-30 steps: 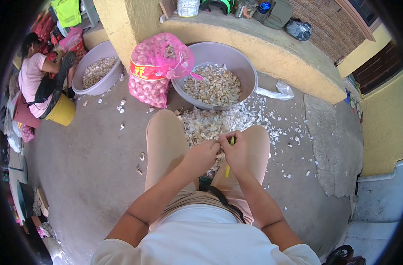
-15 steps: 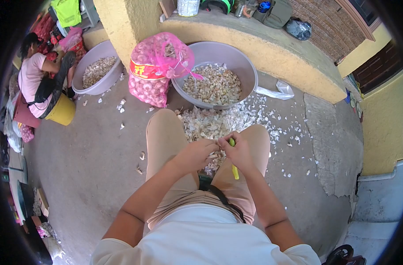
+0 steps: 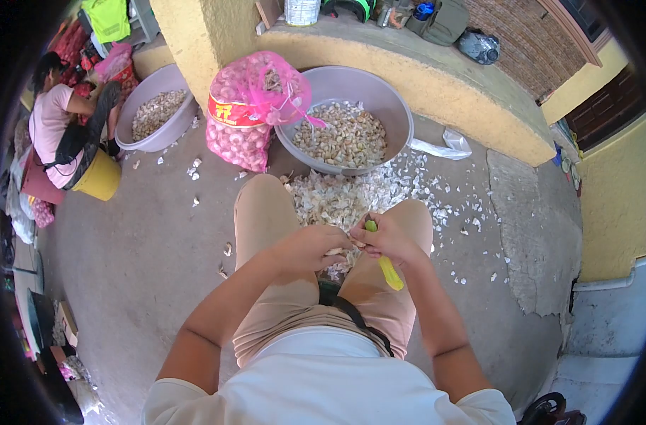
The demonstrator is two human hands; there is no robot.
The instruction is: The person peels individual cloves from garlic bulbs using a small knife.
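Note:
My left hand (image 3: 314, 246) is closed around garlic (image 3: 335, 251), of which only a pale bit shows at the fingers. Close beside it, my right hand (image 3: 390, 239) grips a small knife with a yellow-green handle (image 3: 390, 273); its blade is hidden. Between the two hands' fingertips is a small brownish piece, too small to make out well. Both hands are above my lap, between the knees. Garlic skins (image 3: 337, 202) lie on the floor below and beyond them.
Past my knees stand a grey basin (image 3: 404, 131) of garlic cloves and a pink mesh bag (image 3: 227, 145) of garlic bulbs. To the left, a person (image 3: 57, 124) sits on a yellow bucket (image 3: 102, 178) by another basin (image 3: 128, 142). A concrete ledge (image 3: 436, 88) runs behind.
The knife handle's lower end has swung to the right as my right hand turned. My left hand has shifted slightly, with garlic showing at its fingers. The surroundings are unchanged.

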